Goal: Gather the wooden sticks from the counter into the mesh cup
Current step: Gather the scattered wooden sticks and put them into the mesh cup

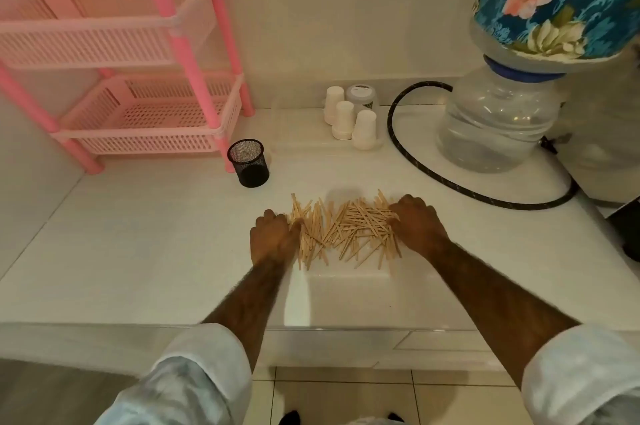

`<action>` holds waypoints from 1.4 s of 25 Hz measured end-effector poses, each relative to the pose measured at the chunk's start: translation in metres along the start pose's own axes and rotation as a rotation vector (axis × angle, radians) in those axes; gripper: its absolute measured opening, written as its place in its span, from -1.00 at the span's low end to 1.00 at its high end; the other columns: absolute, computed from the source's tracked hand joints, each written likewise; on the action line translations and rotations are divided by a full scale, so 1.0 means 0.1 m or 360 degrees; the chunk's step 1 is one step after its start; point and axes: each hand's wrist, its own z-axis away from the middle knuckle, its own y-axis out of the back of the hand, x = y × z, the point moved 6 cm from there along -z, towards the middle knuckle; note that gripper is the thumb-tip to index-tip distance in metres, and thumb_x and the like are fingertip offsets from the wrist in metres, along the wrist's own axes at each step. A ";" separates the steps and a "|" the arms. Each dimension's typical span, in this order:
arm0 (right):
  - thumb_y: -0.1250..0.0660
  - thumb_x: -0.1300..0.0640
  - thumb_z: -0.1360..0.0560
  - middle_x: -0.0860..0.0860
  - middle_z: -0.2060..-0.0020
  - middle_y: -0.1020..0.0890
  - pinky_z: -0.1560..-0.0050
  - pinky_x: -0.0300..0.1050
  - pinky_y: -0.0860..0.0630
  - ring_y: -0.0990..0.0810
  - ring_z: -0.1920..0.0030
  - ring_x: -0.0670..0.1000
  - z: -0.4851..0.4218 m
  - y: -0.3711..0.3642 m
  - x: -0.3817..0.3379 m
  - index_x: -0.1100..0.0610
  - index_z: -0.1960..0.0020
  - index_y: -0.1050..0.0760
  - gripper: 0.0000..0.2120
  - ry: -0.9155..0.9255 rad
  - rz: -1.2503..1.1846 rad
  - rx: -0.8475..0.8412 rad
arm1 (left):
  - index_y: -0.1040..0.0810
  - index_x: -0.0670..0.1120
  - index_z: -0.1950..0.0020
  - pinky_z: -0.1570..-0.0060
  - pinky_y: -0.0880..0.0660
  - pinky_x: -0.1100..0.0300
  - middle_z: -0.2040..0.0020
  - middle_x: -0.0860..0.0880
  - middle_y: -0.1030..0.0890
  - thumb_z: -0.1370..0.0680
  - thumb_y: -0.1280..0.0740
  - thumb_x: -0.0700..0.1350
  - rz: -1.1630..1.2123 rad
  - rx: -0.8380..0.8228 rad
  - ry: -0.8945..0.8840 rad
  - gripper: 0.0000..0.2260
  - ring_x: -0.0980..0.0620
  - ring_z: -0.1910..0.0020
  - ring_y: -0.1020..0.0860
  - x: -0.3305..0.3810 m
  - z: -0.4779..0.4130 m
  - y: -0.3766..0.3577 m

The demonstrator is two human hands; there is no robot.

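Observation:
A loose heap of thin wooden sticks (pixel 343 228) lies scattered on the white counter (pixel 156 251). My left hand (pixel 272 237) rests palm down against the heap's left edge, its fingers curled onto the sticks. At the right edge my right hand (pixel 415 222) presses in the same way, fingers tucked among the sticks. Whether either hand grips any sticks cannot be told. The black mesh cup (pixel 248 163) stands upright behind and to the left of the heap, a hand's length away, and looks empty.
A pink plastic rack (pixel 145 112) stands at the back left, right behind the cup. Three upturned white paper cups (pixel 349 119) and a jar sit at the back. A water bottle dispenser (pixel 495 123) with a black hose (pixel 433 178) fills the right side.

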 end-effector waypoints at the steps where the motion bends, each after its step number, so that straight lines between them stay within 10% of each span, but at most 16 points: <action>1: -0.21 -0.09 -0.59 0.08 -0.21 -0.47 -0.20 0.09 -0.44 -0.45 -0.21 0.10 -0.07 -0.02 -0.03 0.06 -0.32 -0.46 -0.63 0.0022 -0.0014 -0.0094 | -0.60 -0.11 -0.07 0.02 -0.48 0.03 -0.02 -0.08 -0.52 -0.62 -0.09 0.25 -0.0004 -0.0031 0.0050 -0.51 -0.05 0.00 -0.49 0.02 -0.01 -0.01; 11: -0.43 -0.39 -0.29 0.11 -0.22 -0.42 -0.17 0.11 -0.45 -0.40 -0.24 0.13 -0.39 -0.08 -0.27 0.11 -0.31 -0.44 -0.21 0.0129 0.0102 -0.0415 | -0.55 -0.09 -0.16 -0.05 -0.42 -0.02 -0.12 -0.08 -0.52 -0.39 -0.24 0.49 0.0048 -0.0116 0.0200 -0.31 -0.11 -0.11 -0.48 0.18 -0.12 -0.14; 35: -0.41 -0.12 -0.47 0.09 -0.10 -0.52 -0.07 0.03 -0.49 -0.49 -0.13 0.11 -0.49 -0.20 -0.38 0.14 -0.14 -0.55 -0.61 0.0169 0.0124 -0.0278 | -0.51 -0.07 -0.18 0.02 -0.45 0.07 -0.10 -0.06 -0.55 -0.55 -0.39 0.11 0.0217 -0.0221 0.0243 -0.67 -0.07 -0.08 -0.50 0.28 -0.16 -0.18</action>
